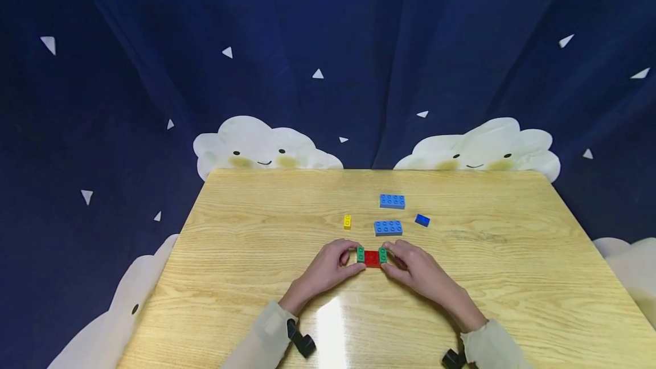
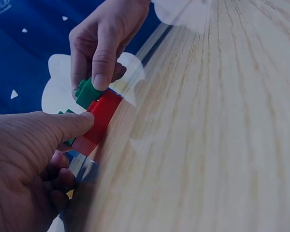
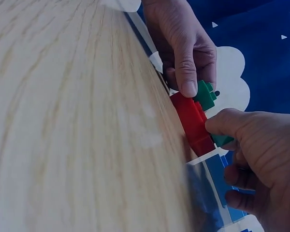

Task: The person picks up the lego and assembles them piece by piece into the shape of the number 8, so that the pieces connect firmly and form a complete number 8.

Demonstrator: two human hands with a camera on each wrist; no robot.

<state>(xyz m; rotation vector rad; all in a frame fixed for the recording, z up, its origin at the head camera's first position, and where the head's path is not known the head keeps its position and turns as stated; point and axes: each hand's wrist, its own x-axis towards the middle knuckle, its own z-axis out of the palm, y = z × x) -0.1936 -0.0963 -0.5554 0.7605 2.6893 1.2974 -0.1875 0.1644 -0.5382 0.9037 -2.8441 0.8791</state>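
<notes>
A red brick [image 1: 372, 258] lies on the wooden table [image 1: 246, 278] with a green brick on each end. My left hand [image 1: 351, 259] pinches the left green brick [image 1: 361, 254] between thumb and fingers. My right hand [image 1: 392, 257] pinches the right green brick [image 1: 382, 254] the same way. In the left wrist view the right hand's thumb [image 2: 102, 72] presses on its green brick [image 2: 88, 94] above the red brick [image 2: 104, 115]. In the right wrist view the left thumb [image 3: 186, 77] sits on the other green brick [image 3: 205, 95] beside the red brick [image 3: 191, 121].
Two light blue long bricks [image 1: 392, 201] [image 1: 388, 227] lie just beyond the hands. A small yellow brick [image 1: 347, 221] is to their left, a small dark blue piece [image 1: 422, 220] to their right. A dark blue curtain with white clouds hangs behind the table.
</notes>
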